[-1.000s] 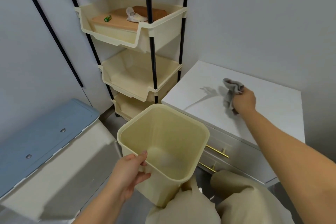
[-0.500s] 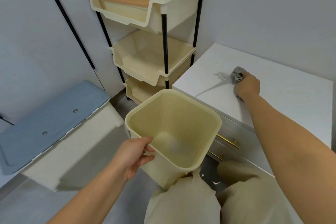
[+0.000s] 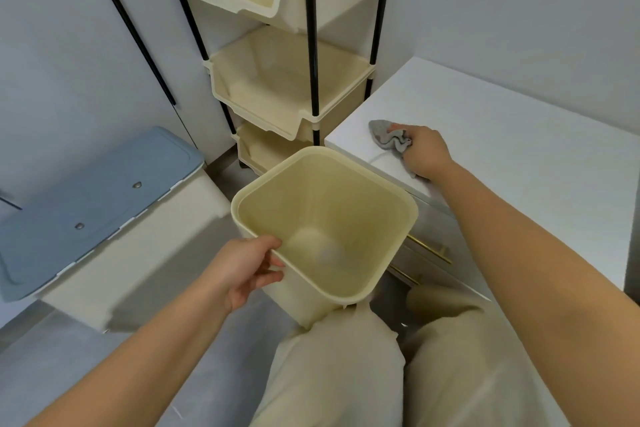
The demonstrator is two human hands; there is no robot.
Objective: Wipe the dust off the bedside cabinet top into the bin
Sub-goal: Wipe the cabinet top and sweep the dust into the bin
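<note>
A cream square bin (image 3: 377, 184) is held tilted just below the front left corner of the white bedside cabinet top (image 3: 512, 135). My left hand (image 3: 242, 267) grips the bin's near rim, thumb inside. My right hand (image 3: 424, 154) is closed on a crumpled grey cloth (image 3: 388, 137) and presses it on the cabinet top close to the front left edge, right above the bin's far rim. The bin looks empty inside.
A cream three-tier rack (image 3: 294, 87) with black poles stands left of the cabinet against the wall. A white box with a blue lid (image 3: 90, 198) sits on the left. Gold drawer handles (image 3: 429, 248) show under the cabinet top. My knees in beige trousers (image 3: 346, 367) are below.
My right hand has dragged the cloth across the cabinet top toward its front left edge, nearer the bin. The view has tilted down; the bin stays in my left hand.
</note>
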